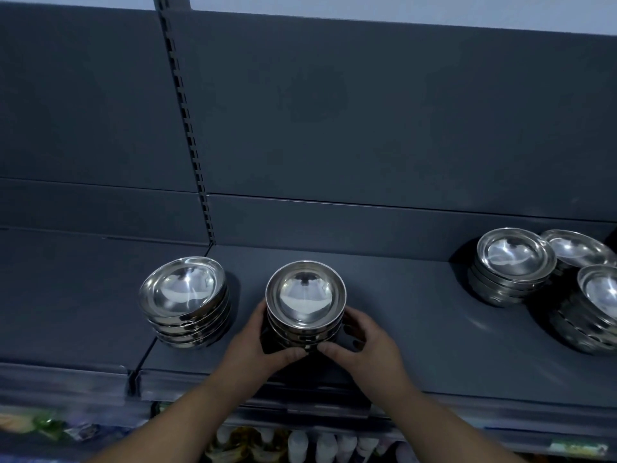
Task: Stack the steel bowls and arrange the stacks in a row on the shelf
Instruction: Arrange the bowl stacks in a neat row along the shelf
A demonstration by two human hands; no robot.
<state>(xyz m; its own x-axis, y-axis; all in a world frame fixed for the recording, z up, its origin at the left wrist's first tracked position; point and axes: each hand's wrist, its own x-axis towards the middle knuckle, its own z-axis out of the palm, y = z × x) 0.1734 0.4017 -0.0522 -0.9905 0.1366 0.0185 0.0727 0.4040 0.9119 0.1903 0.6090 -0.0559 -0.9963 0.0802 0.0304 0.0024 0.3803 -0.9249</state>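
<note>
Both forearms come up from the bottom edge, and the left hand (pixel 257 342) and right hand (pixel 364 342) wrap the middle stack (pixel 305 295) of steel bowls from either side. Thumbs nearly meet on its near face and the fingers (pixel 354 320) curl round the flanks, so both hands are gripping it, not loose. That stack stands upright right between the two sets of fingers, and looks set down on the shelf (pixel 417 312), though the shadow under it makes that hard to swear to. Just past the left fingers, not touching them, is the left stack (pixel 183 295), leaning a bit. Well off beyond the right fingers sits the far stack (pixel 510 262), bunched with the edge stack (pixel 601 295) and a back bowl (pixel 577 248). My guess: the spacing here looks about done, and the right hand is the nearer one for fetching that bunch next
</note>
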